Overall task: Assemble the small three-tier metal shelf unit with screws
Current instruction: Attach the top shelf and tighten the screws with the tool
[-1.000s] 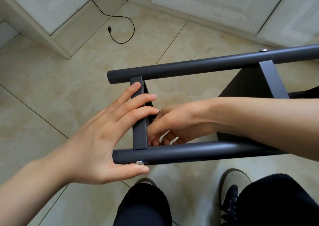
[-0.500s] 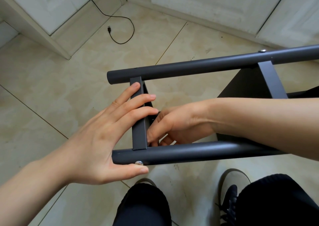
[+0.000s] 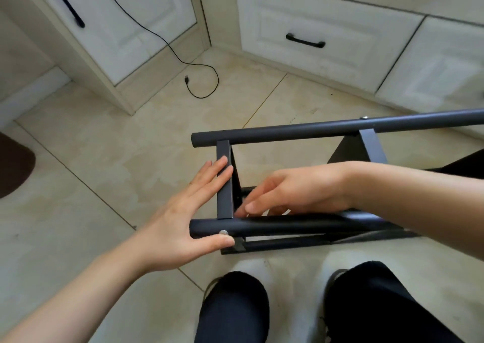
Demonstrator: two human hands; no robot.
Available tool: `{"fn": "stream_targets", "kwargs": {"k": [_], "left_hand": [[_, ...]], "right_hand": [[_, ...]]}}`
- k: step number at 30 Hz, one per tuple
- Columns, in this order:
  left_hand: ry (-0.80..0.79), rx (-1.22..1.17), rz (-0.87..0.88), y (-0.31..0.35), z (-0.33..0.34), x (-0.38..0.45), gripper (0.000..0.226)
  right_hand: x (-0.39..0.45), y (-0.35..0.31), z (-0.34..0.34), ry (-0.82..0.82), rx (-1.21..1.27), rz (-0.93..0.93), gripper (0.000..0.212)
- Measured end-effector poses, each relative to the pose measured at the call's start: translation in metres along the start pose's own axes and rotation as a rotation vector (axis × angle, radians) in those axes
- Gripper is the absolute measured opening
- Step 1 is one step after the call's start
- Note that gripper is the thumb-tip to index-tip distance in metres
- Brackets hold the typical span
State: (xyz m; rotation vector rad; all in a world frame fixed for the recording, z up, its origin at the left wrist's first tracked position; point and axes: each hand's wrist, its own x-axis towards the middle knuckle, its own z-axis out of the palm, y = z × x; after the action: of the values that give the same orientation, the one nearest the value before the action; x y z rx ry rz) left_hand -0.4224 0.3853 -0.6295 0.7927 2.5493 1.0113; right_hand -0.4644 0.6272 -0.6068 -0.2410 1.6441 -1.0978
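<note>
The shelf unit point(image 3: 288, 225) lies on its side on the pale glossy floor tiles point(image 3: 104, 159), just in front of the person's knees point(image 3: 235, 303). It is dark grey metal with a matte, smooth finish. Three round tubes show: a far one point(image 3: 314, 130), a near one point(image 3: 275, 223) and a thinner-looking one lower down point(image 3: 282, 244) close to the floor. Two flat rectangular bars cross between the far and near tubes, one at the left end point(image 3: 224, 183) and one further right point(image 3: 372, 146). Two silvery round screw heads are visible, one on the near tube by its left end point(image 3: 223, 232) and one on the far tube point(image 3: 363, 117).

The left hand point(image 3: 183, 219) is spread wide and flat: its fingers point(image 3: 217, 171) lie against the left flat bar and the thumb presses under the near tube, just beside the screw head. It grips nothing closed. The right hand point(image 3: 293, 193) reaches in from the right between the two tubes, fingers loosely curled and pointing toward the inner corner of the left bar; it is blurred, and whether it pinches anything cannot be told.

Behind stand white panelled cabinets point(image 3: 314, 33) with two black bar handles in view. One thin black cable point(image 3: 199, 80) loops across the floor. A dark brown mat point(image 3: 13, 164) edges in at the left.
</note>
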Motion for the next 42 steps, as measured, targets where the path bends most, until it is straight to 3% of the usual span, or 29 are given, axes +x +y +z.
{"fn": "stream_targets", "kwargs": {"k": [4, 7, 12, 16, 24, 31, 38, 42], "left_hand": [[0.101, -0.203, -0.137, 0.005, 0.012, -0.011, 0.093], [0.242, -0.445, -0.260, 0.009, 0.024, -0.018, 0.093], [0.531, -0.896, -0.509, 0.024, 0.061, -0.029, 0.109], [0.534, -1.194, -0.563, 0.040, 0.079, -0.026, 0.077], [0.648, -1.328, -0.632, 0.064, 0.076, -0.008, 0.057], [0.578, -1.332, -0.623, 0.085, 0.059, -0.010, 0.052], [0.582, -1.167, -0.464, 0.140, 0.006, 0.019, 0.078], [0.575, -1.086, -0.287, 0.193, -0.041, 0.056, 0.039]], "right_hand": [[-0.034, -0.001, 0.016, 0.226, -0.516, -0.039, 0.027], [-0.047, 0.009, 0.035, 0.401, -0.706, -0.049, 0.035], [-0.049, 0.016, 0.047, 0.489, -0.695, -0.088, 0.038], [-0.047, 0.017, 0.045, 0.491, -0.693, -0.101, 0.038], [-0.048, 0.016, 0.041, 0.541, -0.708, -0.114, 0.037], [-0.069, 0.005, 0.033, 0.532, -0.664, -0.152, 0.035], [-0.127, -0.024, 0.017, 0.648, -0.483, -0.270, 0.032], [-0.177, -0.046, 0.001, 0.815, -0.181, -0.361, 0.030]]}}
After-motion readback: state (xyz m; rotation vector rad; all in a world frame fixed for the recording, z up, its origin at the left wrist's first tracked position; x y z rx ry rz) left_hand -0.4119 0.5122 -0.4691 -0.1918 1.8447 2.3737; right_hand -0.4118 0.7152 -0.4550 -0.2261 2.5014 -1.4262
